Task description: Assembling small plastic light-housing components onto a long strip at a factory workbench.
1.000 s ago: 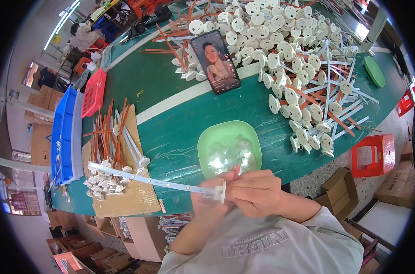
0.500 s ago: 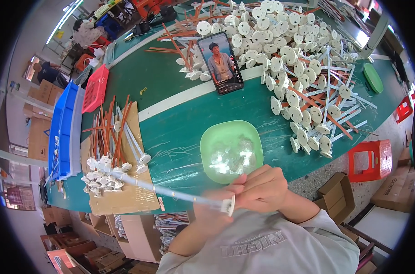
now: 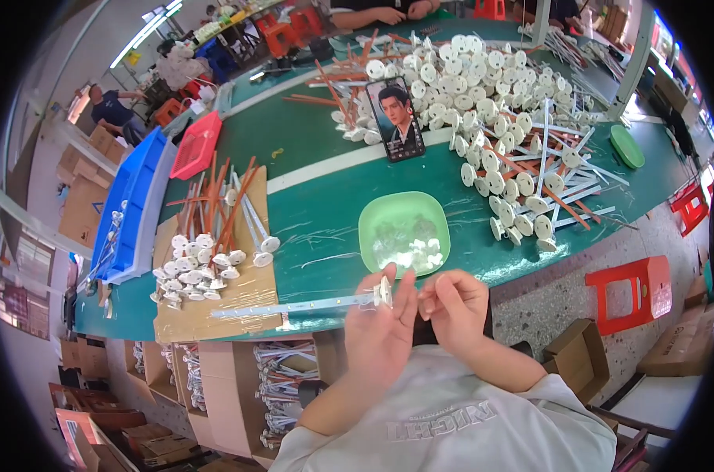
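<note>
My left hand (image 3: 377, 334) holds a light strip (image 3: 318, 304), pale blue-white with small yellowish dots along it, by the white round disc (image 3: 384, 292) at its end. The strip points left over the table's near edge. Close on the right, my right hand (image 3: 459, 311) has its thumb and fingertips pinched together; whatever lies between them is too small to make out. Just beyond both hands stands a light green bowl (image 3: 365, 228) with small white and clear pieces in it.
Left lies cardboard (image 3: 255, 311) bearing disc-ended strips, beside a blue bin (image 3: 133, 204) and red basket (image 3: 197, 145). A large pile of white discs and strips (image 3: 522, 141) covers the far right. A phone (image 3: 395, 118) leans against it. Another person's hands (image 3: 404, 12) show at the far edge.
The strip has swung to lie nearly level, and my hands have moved apart from their overlap. The whole view has shifted, bringing another person's hands into sight at the far side.
</note>
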The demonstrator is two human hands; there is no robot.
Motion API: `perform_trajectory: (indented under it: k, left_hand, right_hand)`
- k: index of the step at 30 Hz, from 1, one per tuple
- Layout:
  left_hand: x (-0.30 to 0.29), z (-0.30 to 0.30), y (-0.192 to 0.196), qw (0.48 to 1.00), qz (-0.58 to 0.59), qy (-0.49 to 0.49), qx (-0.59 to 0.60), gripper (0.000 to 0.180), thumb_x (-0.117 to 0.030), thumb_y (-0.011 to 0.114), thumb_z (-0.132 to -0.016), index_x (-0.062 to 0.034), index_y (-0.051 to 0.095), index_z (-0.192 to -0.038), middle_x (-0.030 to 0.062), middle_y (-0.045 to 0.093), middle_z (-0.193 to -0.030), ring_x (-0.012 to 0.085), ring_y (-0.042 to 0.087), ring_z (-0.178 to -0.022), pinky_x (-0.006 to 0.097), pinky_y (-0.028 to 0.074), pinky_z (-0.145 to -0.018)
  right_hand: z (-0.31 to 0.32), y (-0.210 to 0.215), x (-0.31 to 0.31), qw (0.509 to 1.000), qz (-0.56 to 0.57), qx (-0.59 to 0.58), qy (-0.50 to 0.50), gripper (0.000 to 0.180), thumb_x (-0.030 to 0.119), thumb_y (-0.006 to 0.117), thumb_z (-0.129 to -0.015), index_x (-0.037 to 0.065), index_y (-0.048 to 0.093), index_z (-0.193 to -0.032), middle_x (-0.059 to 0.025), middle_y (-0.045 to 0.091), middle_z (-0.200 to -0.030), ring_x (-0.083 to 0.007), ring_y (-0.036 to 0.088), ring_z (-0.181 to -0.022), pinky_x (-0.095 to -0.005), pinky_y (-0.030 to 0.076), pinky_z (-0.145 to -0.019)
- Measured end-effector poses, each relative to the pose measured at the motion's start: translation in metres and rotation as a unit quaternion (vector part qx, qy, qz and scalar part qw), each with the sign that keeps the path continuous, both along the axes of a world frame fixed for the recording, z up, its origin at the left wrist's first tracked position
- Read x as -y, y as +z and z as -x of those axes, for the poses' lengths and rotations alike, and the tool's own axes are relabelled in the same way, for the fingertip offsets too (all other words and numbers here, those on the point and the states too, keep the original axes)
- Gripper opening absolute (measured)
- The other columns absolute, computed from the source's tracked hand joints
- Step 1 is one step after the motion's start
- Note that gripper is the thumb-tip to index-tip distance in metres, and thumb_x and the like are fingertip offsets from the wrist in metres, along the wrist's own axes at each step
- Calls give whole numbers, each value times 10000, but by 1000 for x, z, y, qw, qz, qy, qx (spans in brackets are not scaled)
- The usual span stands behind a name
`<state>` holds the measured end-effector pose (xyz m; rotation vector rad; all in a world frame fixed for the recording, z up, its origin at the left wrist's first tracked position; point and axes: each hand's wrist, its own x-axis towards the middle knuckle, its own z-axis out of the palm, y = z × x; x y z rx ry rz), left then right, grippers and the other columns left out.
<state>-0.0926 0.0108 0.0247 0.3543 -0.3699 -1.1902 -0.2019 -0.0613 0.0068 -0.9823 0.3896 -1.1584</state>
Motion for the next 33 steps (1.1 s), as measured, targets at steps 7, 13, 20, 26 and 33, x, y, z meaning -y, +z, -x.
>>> perform_trajectory:
  k: [7,13,20,26,33]
  left_hand:
    - [-18,7,9,998,54,-8,-41,427,-18,559,-984,-94,486,-1398,100,462,-1497,227,572,-1182,388,475,-1032]
    - [-12,49,27,995,84,-40,-40,488,49,591,-946,-24,448,-1406,125,460,-1471,179,618,-999,332,500,-920]
    - [-12,62,7,991,97,-47,81,473,53,570,-952,9,459,-1410,195,479,-1427,220,625,-966,330,514,-872]
    - [-24,1,1,915,-106,44,388,600,-294,667,-955,71,472,-1389,160,659,-1112,164,633,-812,295,520,-709]
    - [-21,-178,29,362,-391,234,813,326,-233,695,-878,49,662,-1037,170,656,-724,294,631,-646,378,494,-605]
  right_hand:
    - [-11,-20,-49,951,-293,-11,98,148,140,520,-1020,38,627,-1006,-64,646,-871,-177,661,-831,-340,550,-661]
    - [-9,-24,-55,908,259,-324,63,140,129,566,-970,30,650,-1023,-88,676,-904,-204,679,-910,-354,565,-728]
    - [15,-16,-40,841,309,-410,172,120,120,626,-924,24,672,-979,-102,695,-871,-219,694,-837,-347,566,-723]
    - [15,-14,-28,759,361,-452,298,110,111,678,-885,18,691,-941,-114,711,-843,-232,707,-774,-341,567,-719]
    - [87,-7,23,891,249,-379,28,98,24,748,-781,17,732,-877,-126,725,-806,-249,700,-698,-311,533,-625]
